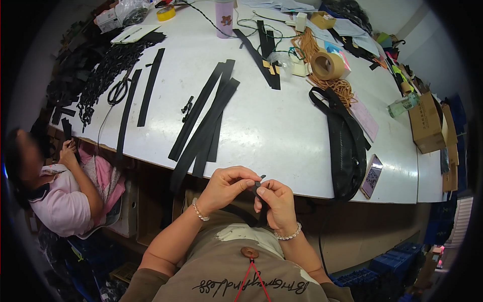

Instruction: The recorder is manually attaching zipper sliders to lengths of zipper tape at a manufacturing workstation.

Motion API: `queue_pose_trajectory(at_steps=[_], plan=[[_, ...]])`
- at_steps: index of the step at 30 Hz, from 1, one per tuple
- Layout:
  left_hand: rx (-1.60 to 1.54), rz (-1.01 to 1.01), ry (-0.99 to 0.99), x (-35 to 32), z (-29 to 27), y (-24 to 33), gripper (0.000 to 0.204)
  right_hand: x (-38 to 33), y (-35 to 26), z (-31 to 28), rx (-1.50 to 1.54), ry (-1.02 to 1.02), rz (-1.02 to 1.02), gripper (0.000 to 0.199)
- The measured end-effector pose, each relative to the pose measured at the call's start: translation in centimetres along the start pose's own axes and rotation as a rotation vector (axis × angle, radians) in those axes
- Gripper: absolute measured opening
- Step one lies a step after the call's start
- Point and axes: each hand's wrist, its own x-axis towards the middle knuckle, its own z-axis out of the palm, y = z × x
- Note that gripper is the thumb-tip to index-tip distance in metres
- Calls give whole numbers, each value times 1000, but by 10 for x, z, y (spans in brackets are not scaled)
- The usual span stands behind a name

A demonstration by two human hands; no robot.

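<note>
Both hands meet just over the near table edge, in front of my body. My left hand point(230, 187) is closed, thumb and forefinger pinching a small black piece point(257, 184) whose exact kind I cannot make out. Against the same piece, my right hand point(276, 202) is closed on a black strap point(262, 216), which hangs below the fingers toward my lap. Beyond my left hand, several flat black straps point(204, 128) lie crossed on the white table point(282, 136), some overhanging its edge. A few small black plastic parts point(187, 108) rest beside them.
A black bag point(344, 146) and a phone point(372, 176) lie to the right. Farther back are a tape roll point(327, 66), orange cord point(342, 91) and a lilac cup point(225, 19). Scissors point(118, 92) lie left, near a seated co-worker point(65, 206) holding black strips.
</note>
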Motion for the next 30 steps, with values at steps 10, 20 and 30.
queue_pose_trajectory(at_steps=[10, 20, 30], plan=[[47, 96, 27, -2, 1, -8, 13, 0, 12, -1, 72, 15, -33, 7], [-281, -75, 89, -3, 15, 2, 28, 11, 10, 9, -43, 132, -213, 7], [-228, -163, 65, 0, 5, 2, 28, 9, 7, 8, -73, 130, -219, 14]])
